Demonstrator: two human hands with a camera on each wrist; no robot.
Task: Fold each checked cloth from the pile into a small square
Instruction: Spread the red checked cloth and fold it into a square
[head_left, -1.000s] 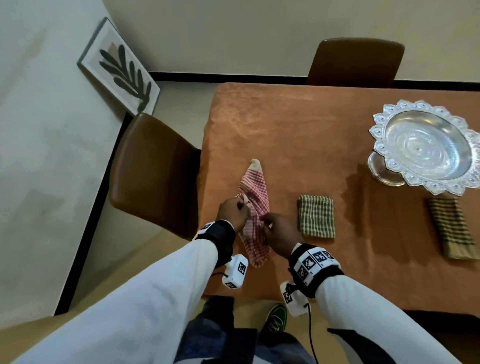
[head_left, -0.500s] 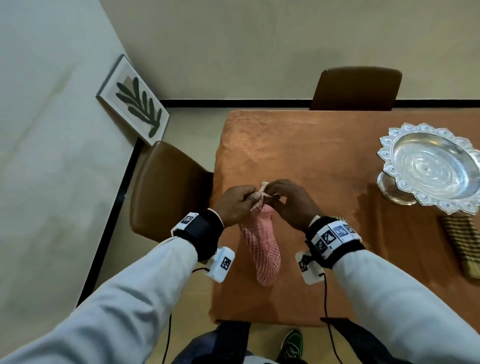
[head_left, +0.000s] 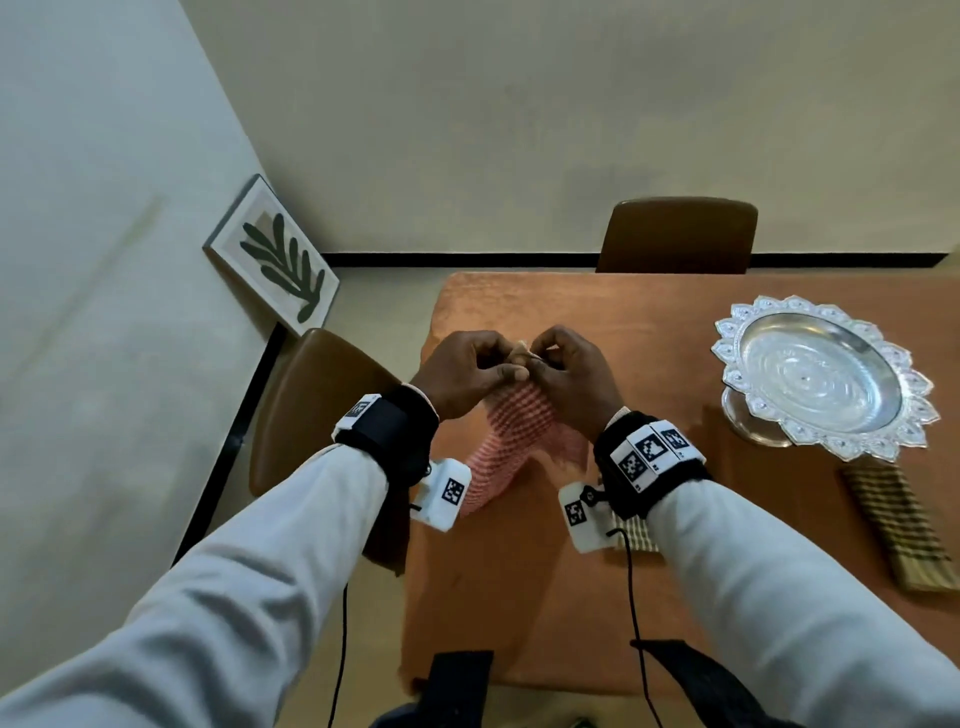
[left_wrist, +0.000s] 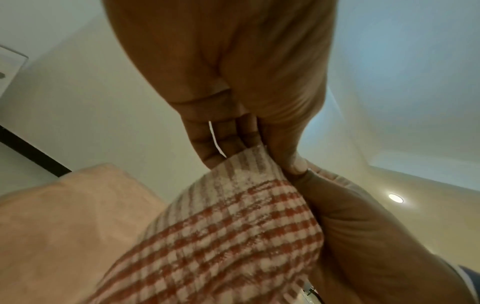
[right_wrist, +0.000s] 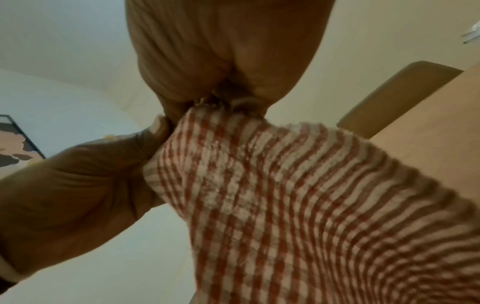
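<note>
A red-and-white checked cloth (head_left: 514, 431) hangs in the air over the left part of the orange table (head_left: 519, 597). My left hand (head_left: 506, 370) and right hand (head_left: 537, 359) sit close together and both pinch its top edge. In the left wrist view, the thumb and fingers of my left hand (left_wrist: 262, 150) pinch a corner of the cloth (left_wrist: 221, 236). In the right wrist view, my right hand (right_wrist: 226, 100) holds the bunched top of the cloth (right_wrist: 298, 205). A folded green checked cloth (head_left: 636, 538) lies on the table, mostly hidden under my right wrist.
An ornate silver bowl (head_left: 821, 384) stands at the right of the table, with a dark striped folded cloth (head_left: 898, 530) in front of it. Brown chairs stand at the table's left side (head_left: 311, 405) and far side (head_left: 680, 234). A framed leaf picture (head_left: 272, 254) leans against the left wall.
Both hands have slid to the cloth's top end and lifted it off the table. It now hangs from them and spreads wider between them.
</note>
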